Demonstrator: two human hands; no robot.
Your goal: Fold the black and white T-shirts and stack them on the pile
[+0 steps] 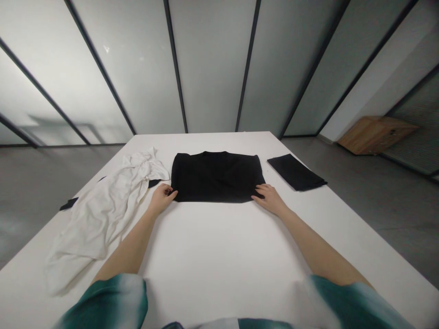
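A black T-shirt point(216, 178), folded into a wide rectangle with its neckline at the far side, lies flat on the white table point(219, 256). My left hand point(162, 198) is at the near left corner, thumb and curled fingers closed on the cloth's edge. At the near right corner, my right hand point(269, 198) grips the fabric between thumb and fingers. The undersides of both corners are hidden.
To the left lies a crumpled white garment point(106, 210), with dark cloth point(69, 204) poking out beside it. A folded black cloth point(297, 172) rests near the table's right edge. Frosted glass panels stand behind; a wooden cabinet point(373, 135) is at the far right.
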